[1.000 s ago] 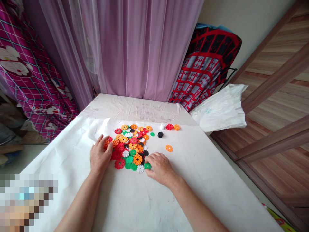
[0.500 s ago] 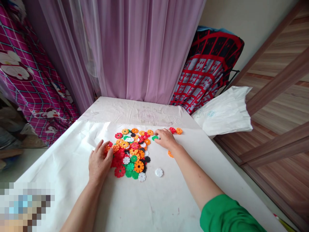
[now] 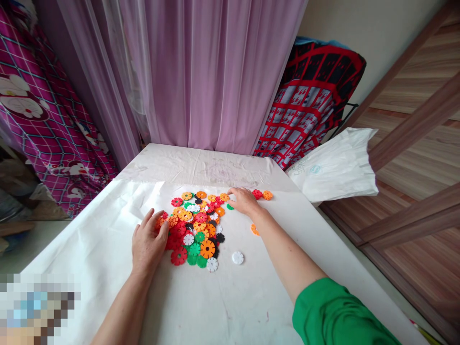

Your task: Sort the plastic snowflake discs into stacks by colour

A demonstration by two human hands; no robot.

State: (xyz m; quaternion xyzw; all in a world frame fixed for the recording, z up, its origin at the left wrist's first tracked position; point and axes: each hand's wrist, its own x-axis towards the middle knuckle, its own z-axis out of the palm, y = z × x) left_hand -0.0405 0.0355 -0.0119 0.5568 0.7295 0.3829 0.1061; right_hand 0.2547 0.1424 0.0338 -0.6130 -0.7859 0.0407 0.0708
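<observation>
A heap of notched plastic discs [image 3: 200,217], shaped like flowers or snowflakes in red, orange, green, white and black, lies on the white-covered table [image 3: 194,306]. At its left edge rests my left hand [image 3: 149,239], fingers spread and thumb touching or close to the red and orange discs. My right hand [image 3: 243,200] is over the far right side of the heap, fingers curved and apart. Its fingertips are beside an orange disc [image 3: 224,197], and a green disc [image 3: 230,206] lies partly under its thumb. I see nothing held in either hand.
Stacked white discs [image 3: 237,258] lie right of the heap, and an orange disc [image 3: 255,229] is beside my right forearm. Red discs [image 3: 257,194] and orange ones [image 3: 267,195] sit farther back. A white bag [image 3: 334,167] stands at the table's right edge; purple curtains [image 3: 215,76] hang behind.
My right hand has shifted slightly left and away from me, from the green disc toward the orange disc at the heap's far edge. My left hand stays in place.
</observation>
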